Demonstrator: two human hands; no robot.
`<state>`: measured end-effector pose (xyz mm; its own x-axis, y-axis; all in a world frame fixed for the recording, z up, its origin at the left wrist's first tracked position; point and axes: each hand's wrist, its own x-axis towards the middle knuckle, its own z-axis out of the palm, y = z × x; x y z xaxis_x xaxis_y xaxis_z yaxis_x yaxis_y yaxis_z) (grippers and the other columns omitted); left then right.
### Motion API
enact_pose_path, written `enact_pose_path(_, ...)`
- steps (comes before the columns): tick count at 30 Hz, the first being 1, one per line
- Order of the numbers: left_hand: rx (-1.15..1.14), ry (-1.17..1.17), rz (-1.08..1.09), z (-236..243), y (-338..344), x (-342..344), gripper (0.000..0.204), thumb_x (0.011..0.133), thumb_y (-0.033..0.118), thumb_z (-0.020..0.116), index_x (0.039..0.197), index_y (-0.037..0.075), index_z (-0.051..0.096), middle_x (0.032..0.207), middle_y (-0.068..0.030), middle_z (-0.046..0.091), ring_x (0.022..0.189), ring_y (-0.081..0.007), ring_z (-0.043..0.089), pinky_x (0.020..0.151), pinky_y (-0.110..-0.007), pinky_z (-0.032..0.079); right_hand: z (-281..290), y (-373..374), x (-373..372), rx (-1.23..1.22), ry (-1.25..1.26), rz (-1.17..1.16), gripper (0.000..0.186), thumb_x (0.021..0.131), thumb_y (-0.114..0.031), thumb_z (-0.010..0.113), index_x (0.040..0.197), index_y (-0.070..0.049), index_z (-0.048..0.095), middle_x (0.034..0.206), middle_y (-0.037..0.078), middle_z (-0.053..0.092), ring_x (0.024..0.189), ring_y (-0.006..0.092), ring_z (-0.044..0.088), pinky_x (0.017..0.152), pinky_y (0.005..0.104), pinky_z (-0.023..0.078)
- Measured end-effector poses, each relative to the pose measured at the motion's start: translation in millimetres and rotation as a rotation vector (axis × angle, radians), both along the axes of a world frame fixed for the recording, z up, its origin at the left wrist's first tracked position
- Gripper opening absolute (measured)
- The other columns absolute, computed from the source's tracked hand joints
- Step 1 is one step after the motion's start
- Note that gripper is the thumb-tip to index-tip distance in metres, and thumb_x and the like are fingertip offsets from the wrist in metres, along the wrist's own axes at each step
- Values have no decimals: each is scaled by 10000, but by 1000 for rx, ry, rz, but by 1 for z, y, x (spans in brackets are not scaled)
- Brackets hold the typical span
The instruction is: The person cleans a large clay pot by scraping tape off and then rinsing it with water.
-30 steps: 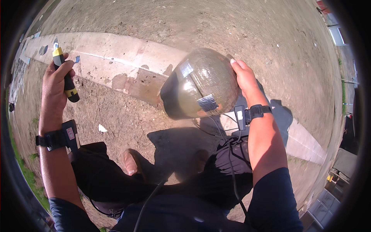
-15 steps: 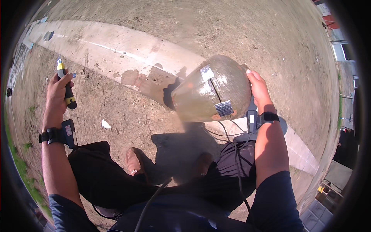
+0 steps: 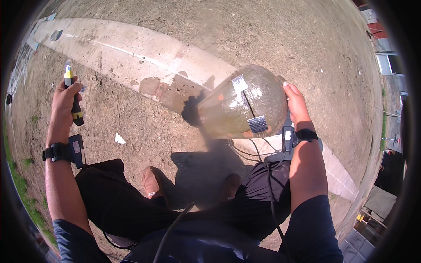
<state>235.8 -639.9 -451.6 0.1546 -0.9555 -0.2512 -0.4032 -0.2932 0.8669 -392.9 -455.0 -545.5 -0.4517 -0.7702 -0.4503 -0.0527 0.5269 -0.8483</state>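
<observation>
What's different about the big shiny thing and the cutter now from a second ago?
The big shiny thing and the right hand holding its end shifted right and a little toward the person; its darker left end looks lighter now. The left hand drew the cutter closer too. Neither was let go. The silver patches stayed on.

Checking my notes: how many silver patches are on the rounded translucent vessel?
2: the upper silver patch at the top end of the dark line, the lower silver patch at its bottom end. The vessel may hide others underneath.
</observation>
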Motion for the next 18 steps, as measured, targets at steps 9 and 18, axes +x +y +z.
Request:
enact_pose_path(9, 17, -83, -39, 1, -1, 0, 435, 797, 83, 703, 1205, 5, 576, 792, 15, 537, 643, -85, 505, 588, -251, 404, 4, -2, 5, -20, 39, -16, 364, 1041, -344, 562, 1191, -32, 674, 1121, 43, 690, 1068, 141, 594, 968, 299, 433)
enact_pose_path(18, 8, -145, -77, 4, 0, -5, 452, 781, 86, 653, 1214, -17, 576, 778, 15, 521, 656, -89, 489, 597, -254, 390, 4, -1, 4, -33, 43, -15, 375, 1040, -344, 569, 1189, -16, 674, 1120, 49, 698, 1054, 134, 612, 958, 294, 452)
